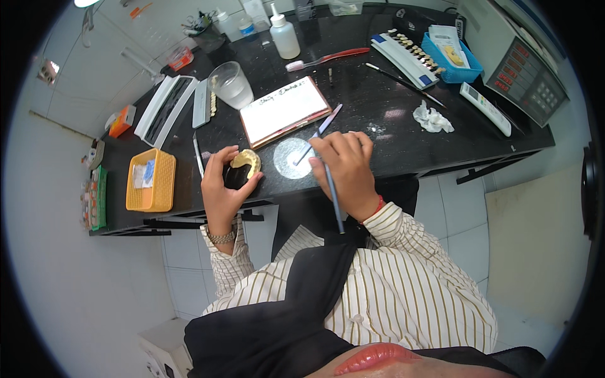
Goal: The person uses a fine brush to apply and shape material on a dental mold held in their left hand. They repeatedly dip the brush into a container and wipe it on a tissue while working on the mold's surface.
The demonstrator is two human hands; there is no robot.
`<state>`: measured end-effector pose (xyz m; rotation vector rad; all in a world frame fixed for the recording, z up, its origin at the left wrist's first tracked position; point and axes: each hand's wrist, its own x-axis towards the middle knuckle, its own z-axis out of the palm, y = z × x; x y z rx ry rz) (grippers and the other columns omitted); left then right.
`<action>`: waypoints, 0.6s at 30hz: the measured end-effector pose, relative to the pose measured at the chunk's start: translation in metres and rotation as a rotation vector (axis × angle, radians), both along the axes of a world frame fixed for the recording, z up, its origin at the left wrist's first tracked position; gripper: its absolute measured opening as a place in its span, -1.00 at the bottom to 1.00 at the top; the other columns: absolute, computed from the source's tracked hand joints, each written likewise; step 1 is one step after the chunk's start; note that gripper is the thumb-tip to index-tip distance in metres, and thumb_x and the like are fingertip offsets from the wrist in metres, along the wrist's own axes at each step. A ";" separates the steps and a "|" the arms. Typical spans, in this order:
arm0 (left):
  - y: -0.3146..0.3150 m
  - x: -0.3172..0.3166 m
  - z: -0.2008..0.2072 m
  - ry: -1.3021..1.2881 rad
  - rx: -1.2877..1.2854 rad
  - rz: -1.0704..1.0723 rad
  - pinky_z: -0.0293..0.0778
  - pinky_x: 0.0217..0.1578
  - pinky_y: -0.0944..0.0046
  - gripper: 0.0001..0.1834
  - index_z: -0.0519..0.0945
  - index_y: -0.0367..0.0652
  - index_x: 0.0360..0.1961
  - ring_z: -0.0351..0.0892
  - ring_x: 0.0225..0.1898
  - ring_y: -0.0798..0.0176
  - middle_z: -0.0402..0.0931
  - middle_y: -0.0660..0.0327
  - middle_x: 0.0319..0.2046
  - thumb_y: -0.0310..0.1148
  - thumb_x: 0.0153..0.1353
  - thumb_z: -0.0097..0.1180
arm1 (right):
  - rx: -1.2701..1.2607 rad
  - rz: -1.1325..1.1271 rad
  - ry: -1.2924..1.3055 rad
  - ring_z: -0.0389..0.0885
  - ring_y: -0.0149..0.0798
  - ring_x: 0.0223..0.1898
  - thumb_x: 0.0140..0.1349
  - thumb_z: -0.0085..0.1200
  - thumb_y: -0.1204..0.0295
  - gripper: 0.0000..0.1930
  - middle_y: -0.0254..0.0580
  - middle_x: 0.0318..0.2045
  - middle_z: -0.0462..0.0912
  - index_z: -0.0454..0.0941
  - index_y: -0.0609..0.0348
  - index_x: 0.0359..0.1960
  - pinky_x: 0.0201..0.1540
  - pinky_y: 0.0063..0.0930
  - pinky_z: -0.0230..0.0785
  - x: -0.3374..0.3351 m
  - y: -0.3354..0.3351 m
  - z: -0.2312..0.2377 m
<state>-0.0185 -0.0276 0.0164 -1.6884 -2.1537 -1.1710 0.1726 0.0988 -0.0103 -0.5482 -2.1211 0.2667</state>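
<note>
My left hand (pixel 220 187) grips a yellowish, horseshoe-shaped dental model (pixel 250 164) between thumb and fingers, low over the table's front edge. In my right hand (pixel 347 167) a slim tool with a blue-grey handle (pixel 336 203) is pinched; the handle slants down toward me, and its working end is hard to make out beside the fingers. Just left of that hand lies a round, whitish, glassy disc (pixel 285 153). A thin pale-purple stick (pixel 334 117) crosses the disc and reaches past the corner of a white-topped pad (pixel 283 108) with handwriting on it.
Behind the pad are a clear cup (pixel 231 85), a squeeze bottle (pixel 285 39) and a red-handled toothbrush (pixel 334 57). Rightward lie a tooth shade guide (pixel 403 60), blue basket (pixel 469 68), crumpled tissue (pixel 432 118), remote (pixel 485 108) and digital scale (pixel 526 82). A yellow basket (pixel 151 200) stands left.
</note>
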 end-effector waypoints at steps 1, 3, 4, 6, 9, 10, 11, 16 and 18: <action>0.000 -0.001 0.000 0.007 0.007 0.015 0.47 -0.19 0.28 -0.41 0.45 -0.19 -0.10 0.56 -0.23 0.19 0.52 0.12 -0.31 -0.35 -0.23 0.41 | -0.018 0.040 0.025 0.37 -0.25 -0.29 0.11 0.05 0.35 -0.78 -0.30 -0.43 0.39 0.46 0.09 -0.20 -0.04 -0.22 0.06 0.003 0.002 0.002; -0.001 0.000 0.000 -0.021 0.007 0.032 0.47 -0.19 0.28 -0.40 0.45 -0.19 -0.09 0.56 -0.22 0.18 0.53 0.11 -0.30 -0.34 -0.22 0.41 | -0.070 0.043 0.060 0.37 -0.24 -0.32 0.10 0.06 0.38 -0.79 -0.29 -0.44 0.38 0.45 0.10 -0.21 -0.06 -0.26 0.07 0.008 0.004 0.001; -0.001 0.000 -0.001 -0.037 0.008 0.036 0.47 -0.19 0.27 -0.40 0.45 -0.19 -0.09 0.56 -0.22 0.18 0.53 0.11 -0.29 -0.34 -0.22 0.40 | -0.096 0.040 0.074 0.36 -0.24 -0.33 0.10 0.07 0.39 -0.79 -0.29 -0.44 0.38 0.45 0.10 -0.21 -0.08 -0.28 0.08 0.010 0.005 0.001; -0.002 -0.001 -0.001 -0.080 -0.026 0.041 0.43 -0.10 0.27 -0.38 0.43 -0.16 -0.05 0.56 -0.17 0.20 0.55 0.12 -0.26 -0.33 -0.20 0.41 | -0.149 0.033 0.088 0.35 -0.21 -0.36 0.15 0.04 0.43 -0.84 -0.27 -0.47 0.39 0.45 0.14 -0.24 -0.10 -0.34 0.09 0.012 0.006 0.003; -0.002 -0.005 -0.003 -0.066 -0.010 0.030 0.44 -0.11 0.27 -0.37 0.42 -0.15 -0.04 0.56 -0.18 0.19 0.55 0.12 -0.26 -0.33 -0.20 0.39 | -0.191 0.042 0.085 0.35 -0.20 -0.36 0.21 -0.02 0.43 -0.88 -0.25 -0.48 0.40 0.44 0.19 -0.26 -0.11 -0.36 0.09 0.013 0.007 0.003; -0.002 -0.005 -0.003 -0.076 -0.008 0.030 0.44 -0.11 0.27 -0.37 0.42 -0.14 -0.04 0.56 -0.18 0.19 0.55 0.12 -0.26 -0.33 -0.20 0.39 | -0.174 0.037 0.076 0.36 -0.21 -0.36 0.20 -0.02 0.43 -0.88 -0.25 -0.48 0.40 0.45 0.19 -0.27 -0.10 -0.36 0.09 0.012 0.007 0.003; -0.002 -0.005 -0.002 -0.087 -0.005 0.030 0.44 -0.11 0.27 -0.37 0.42 -0.14 -0.04 0.56 -0.18 0.18 0.55 0.12 -0.26 -0.34 -0.20 0.38 | -0.156 0.032 0.068 0.36 -0.21 -0.36 0.20 -0.01 0.43 -0.88 -0.25 -0.48 0.40 0.45 0.18 -0.28 -0.10 -0.36 0.08 0.012 0.006 0.002; -0.003 -0.009 -0.003 -0.105 0.002 0.034 0.44 -0.11 0.25 -0.38 0.41 -0.14 -0.03 0.56 -0.18 0.16 0.55 0.10 -0.25 -0.37 -0.19 0.35 | -0.112 0.013 0.052 0.36 -0.24 -0.36 0.20 -0.01 0.42 -0.89 -0.26 -0.48 0.41 0.46 0.17 -0.31 -0.07 -0.35 0.06 0.008 0.005 0.002; -0.002 -0.011 -0.004 -0.101 0.010 0.039 0.44 -0.11 0.24 -0.39 0.40 -0.15 -0.03 0.56 -0.18 0.15 0.54 0.09 -0.25 -0.37 -0.19 0.34 | -0.115 0.009 0.049 0.36 -0.24 -0.36 0.19 0.00 0.42 -0.90 -0.27 -0.48 0.41 0.46 0.16 -0.31 -0.06 -0.35 0.05 0.008 0.005 0.003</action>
